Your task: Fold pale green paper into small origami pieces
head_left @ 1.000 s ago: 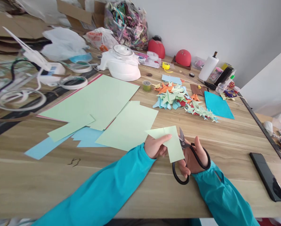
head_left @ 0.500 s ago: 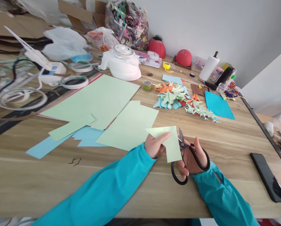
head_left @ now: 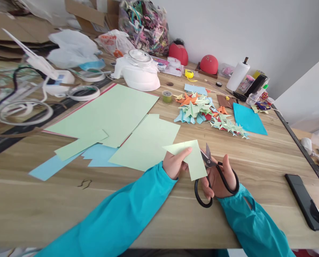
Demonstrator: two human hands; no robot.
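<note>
My left hand (head_left: 174,165) pinches a folded piece of pale green paper (head_left: 197,162), thumb on top and fingers hidden beneath. My right hand (head_left: 220,181) holds black-handled scissors (head_left: 209,163), its thumb and fingers through the loops. The blades are spread at the paper's right edge, and one lies partly behind it. Left of my hands, a larger pale green sheet (head_left: 151,142) lies flat on the table. Beyond the hands is a heap of folded paper stars (head_left: 193,110) in green, orange, blue and red.
A stack of green sheets (head_left: 108,110), a green strip (head_left: 80,144) and a blue strip (head_left: 52,166) lie to the left. At the right edge rests a black phone (head_left: 306,201). A turquoise cloth (head_left: 249,119) and a spool (head_left: 166,96) lie farther back.
The green paper has tilted and shifted slightly in my left hand, its lower end swinging right. The scissors' blades have opened wider beside it.
</note>
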